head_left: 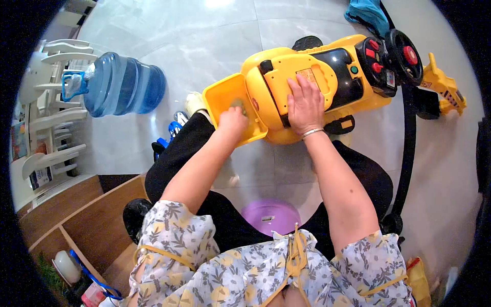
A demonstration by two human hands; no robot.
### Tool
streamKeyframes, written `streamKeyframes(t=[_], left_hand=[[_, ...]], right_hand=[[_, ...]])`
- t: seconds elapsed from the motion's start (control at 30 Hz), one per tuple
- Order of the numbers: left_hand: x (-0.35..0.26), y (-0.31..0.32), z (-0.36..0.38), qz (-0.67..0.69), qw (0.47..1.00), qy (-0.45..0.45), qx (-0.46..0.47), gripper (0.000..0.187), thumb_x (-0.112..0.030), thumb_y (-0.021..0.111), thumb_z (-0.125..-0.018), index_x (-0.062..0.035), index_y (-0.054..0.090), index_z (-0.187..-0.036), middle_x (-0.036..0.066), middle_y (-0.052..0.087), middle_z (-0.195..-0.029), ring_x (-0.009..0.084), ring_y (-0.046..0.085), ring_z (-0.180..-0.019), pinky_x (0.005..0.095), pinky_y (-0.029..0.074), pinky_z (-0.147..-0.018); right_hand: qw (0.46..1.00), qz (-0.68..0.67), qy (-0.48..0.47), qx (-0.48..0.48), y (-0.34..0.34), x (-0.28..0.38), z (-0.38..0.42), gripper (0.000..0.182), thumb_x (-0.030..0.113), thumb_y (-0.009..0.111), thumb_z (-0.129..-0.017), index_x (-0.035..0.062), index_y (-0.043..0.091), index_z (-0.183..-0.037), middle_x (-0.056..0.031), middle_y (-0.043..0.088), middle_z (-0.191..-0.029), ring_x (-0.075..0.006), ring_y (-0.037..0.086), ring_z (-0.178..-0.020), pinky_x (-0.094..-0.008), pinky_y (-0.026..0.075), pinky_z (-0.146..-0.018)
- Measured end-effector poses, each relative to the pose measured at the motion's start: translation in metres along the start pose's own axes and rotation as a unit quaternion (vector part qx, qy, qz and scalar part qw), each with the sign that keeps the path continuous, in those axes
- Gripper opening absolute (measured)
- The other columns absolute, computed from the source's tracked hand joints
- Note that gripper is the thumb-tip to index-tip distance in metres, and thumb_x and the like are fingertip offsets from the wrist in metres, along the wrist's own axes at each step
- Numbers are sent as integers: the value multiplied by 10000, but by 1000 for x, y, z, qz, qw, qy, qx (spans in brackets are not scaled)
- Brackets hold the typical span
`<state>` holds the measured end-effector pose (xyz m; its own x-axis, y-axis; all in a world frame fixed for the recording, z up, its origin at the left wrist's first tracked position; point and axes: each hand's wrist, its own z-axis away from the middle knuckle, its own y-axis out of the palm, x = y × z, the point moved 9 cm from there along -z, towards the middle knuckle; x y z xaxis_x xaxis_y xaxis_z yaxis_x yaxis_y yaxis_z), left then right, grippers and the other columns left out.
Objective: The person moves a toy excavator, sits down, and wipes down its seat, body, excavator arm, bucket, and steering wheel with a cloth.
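A yellow ride-on toy car (279, 84) stands on the floor in front of me, with an open yellow bin (217, 94) at its left end. My left hand (232, 123) reaches into that bin with its fingers closed. Something small and greyish-green (239, 104) shows at the fingertips; its kind is too blurred to make out. Flat on the toy's yellow rear cover lies my right hand (307, 106), fingers stretched out and holding nothing. Beyond it are the black seat (341, 71) and the black steering wheel (404, 56) with its red centre.
A blue water jug (125, 84) lies on its side at the left, near white railings (56, 112). Under me is a purple stool (271, 217). A wooden shelf unit (97, 210) stands at lower left. A yellow toy digger arm (442, 89) extends at the right.
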<state>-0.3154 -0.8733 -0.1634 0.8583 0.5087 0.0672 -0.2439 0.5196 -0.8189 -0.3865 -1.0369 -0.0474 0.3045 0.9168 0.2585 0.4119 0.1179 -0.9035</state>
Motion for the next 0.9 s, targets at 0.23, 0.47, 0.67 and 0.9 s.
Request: streamKeyframes(t=[0.23, 0.47, 0.67, 0.9], left_hand=[[28, -43, 24, -109, 994, -13, -21, 190, -219, 556, -828, -133, 720, -869, 54, 620, -1019, 232, 610, -958, 396, 490, -780], [74, -93, 23, -120, 977, -63, -164, 113, -189, 611, -811, -139, 711, -823, 34, 605, -929, 205, 622, -916, 362, 510, -708], [112, -138, 62, -6, 959, -182, -219, 147, -253, 639, -761, -125, 688, -817, 72, 619, -857, 275, 657, -817, 411, 536, -673], [124, -142, 66, 67, 937, -207, -272, 234, -301, 651, -723, -104, 702, -840, 91, 636, -861, 292, 653, -802, 407, 528, -679]], right_hand=[[1000, -5, 13, 20, 3, -4, 2, 431, 251, 581, -826, 211, 505, -1249, -31, 464, -1314, -238, 401, -1224, -424, 331, -1011], [999, -17, 20, 19, 4, -5, 3, 425, 258, 582, -827, 202, 508, -1242, -34, 444, -1333, -239, 394, -1228, -428, 328, -1012], [1000, -10, 19, 15, 3, -3, 3, 403, 257, 574, -829, 199, 512, -1224, -33, 445, -1327, -239, 400, -1225, -431, 337, -1001], [999, -15, 21, 21, 4, -5, 3, 399, 238, 541, -857, 194, 504, -1252, -28, 459, -1318, -237, 413, -1211, -405, 320, -1014]])
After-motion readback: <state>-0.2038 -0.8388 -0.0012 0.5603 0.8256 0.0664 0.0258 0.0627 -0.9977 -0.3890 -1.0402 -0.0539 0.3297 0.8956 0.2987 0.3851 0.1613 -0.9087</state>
